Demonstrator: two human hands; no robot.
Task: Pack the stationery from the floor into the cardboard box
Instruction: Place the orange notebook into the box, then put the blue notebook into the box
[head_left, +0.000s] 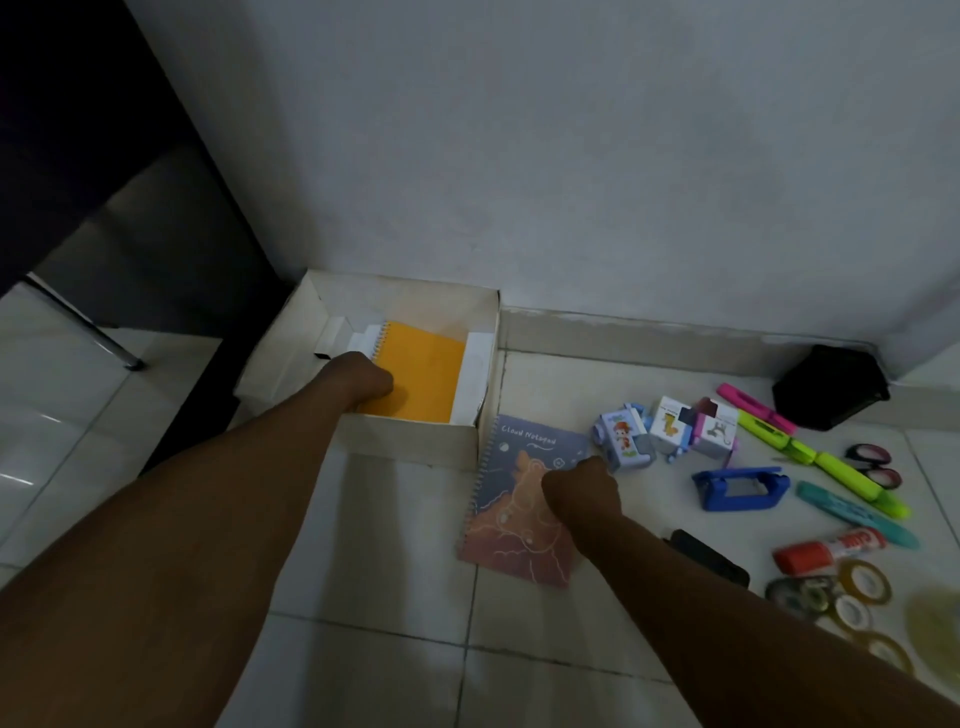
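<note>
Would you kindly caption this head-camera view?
Left hand on orange spiral notebook in white cardboard box; right hand on blue-pink spiral notepad.

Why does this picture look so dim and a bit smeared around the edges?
Head view: the room light is low, so the wall looks grey and grainy; window glare streaks the floor tiles at left; the tape rolls at the lower right edge are blurred; the wide lens bends the box edges slightly.
</note>
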